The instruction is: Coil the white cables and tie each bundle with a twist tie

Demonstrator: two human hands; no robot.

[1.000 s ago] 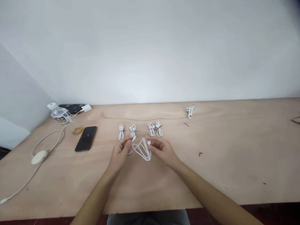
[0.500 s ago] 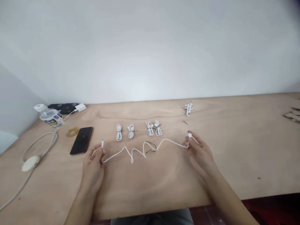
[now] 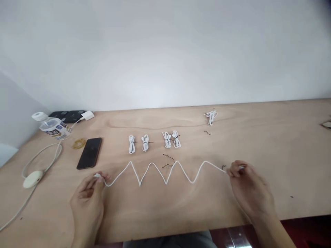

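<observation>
Fingers [image 3: 101, 177] of your left hand [image 3: 86, 206] press together on one end of a white charging cable [image 3: 172, 172], just behind its small white plug [image 3: 97, 175]. Your right hand [image 3: 249, 187] pinches the other end between its fingertips [image 3: 234, 171]. The cable lies flat on the plywood table [image 3: 284, 144] in a zigzag with four peaks, stretched between your hands.

Four coiled white cable bundles [image 3: 145, 142] lie in a row just beyond the zigzag, each tied with black wire; a fifth coiled bundle [image 3: 211, 117] lies farther back, to the right. A loose black twist tie [image 3: 168, 160] sits just behind the zigzag's middle, and a second black tie [image 3: 223, 167] lies just beside your right fingertips. Well left of the bundles are a black smartphone [image 3: 89, 153], an amber rubber band [image 3: 79, 143], a plastic water bottle [image 3: 51, 126] on its side, a white adapter [image 3: 88, 115] and a looped white cord [image 3: 41, 162].
</observation>
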